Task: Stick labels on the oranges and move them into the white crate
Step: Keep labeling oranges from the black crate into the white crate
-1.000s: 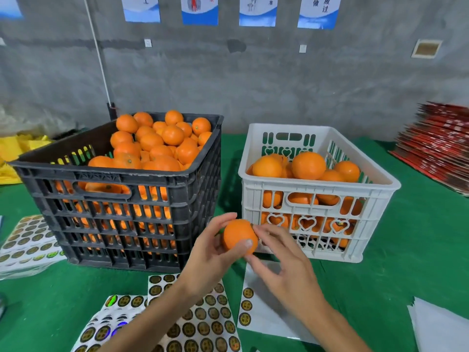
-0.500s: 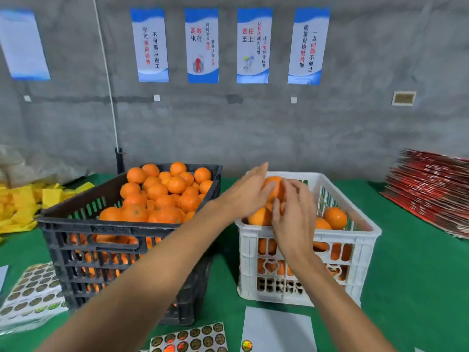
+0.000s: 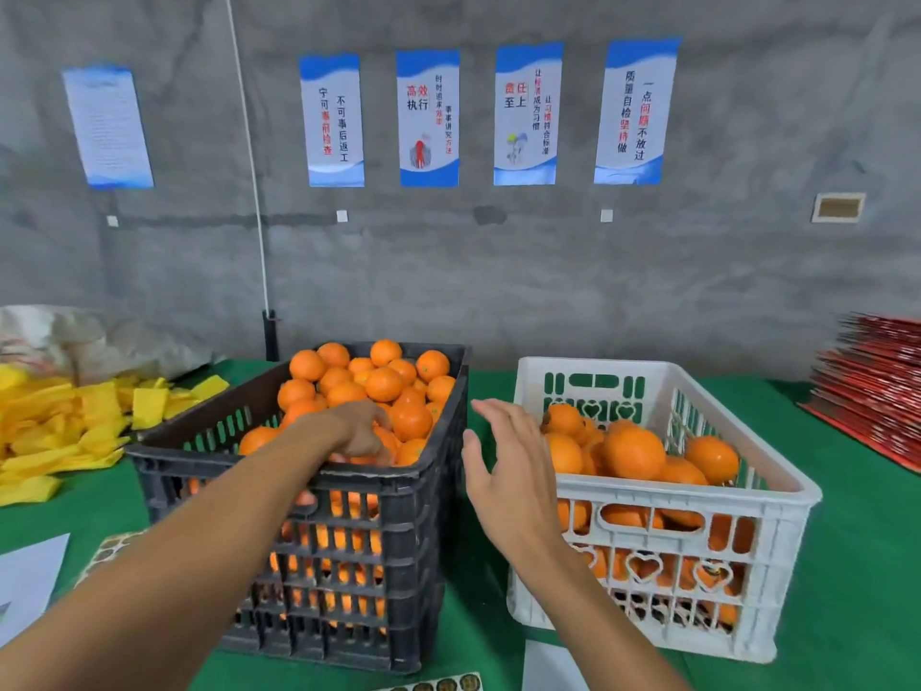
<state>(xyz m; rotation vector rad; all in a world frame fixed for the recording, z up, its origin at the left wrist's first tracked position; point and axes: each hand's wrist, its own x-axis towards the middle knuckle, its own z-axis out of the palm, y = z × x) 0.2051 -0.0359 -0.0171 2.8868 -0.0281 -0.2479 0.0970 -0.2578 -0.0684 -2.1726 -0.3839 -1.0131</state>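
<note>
A black crate heaped with oranges stands left of centre. My left hand reaches into its front part, fingers curled down round an orange that is mostly hidden beneath it. To the right stands the white crate, holding several oranges. My right hand hovers with spread, straight fingers between the two crates, at the white crate's left rim, holding nothing. A strip of a label sheet shows at the bottom edge, and another label sheet lies to the left.
Everything sits on a green tablecloth. Yellow pieces are piled at the far left, and red flat stacks at the far right. White paper lies at the left edge. A grey wall with posters rises behind.
Both hands left the white crate after setting the orange in it. My left hand moved over into the black crate; my right hand drew back, empty. The view tilted up.
</note>
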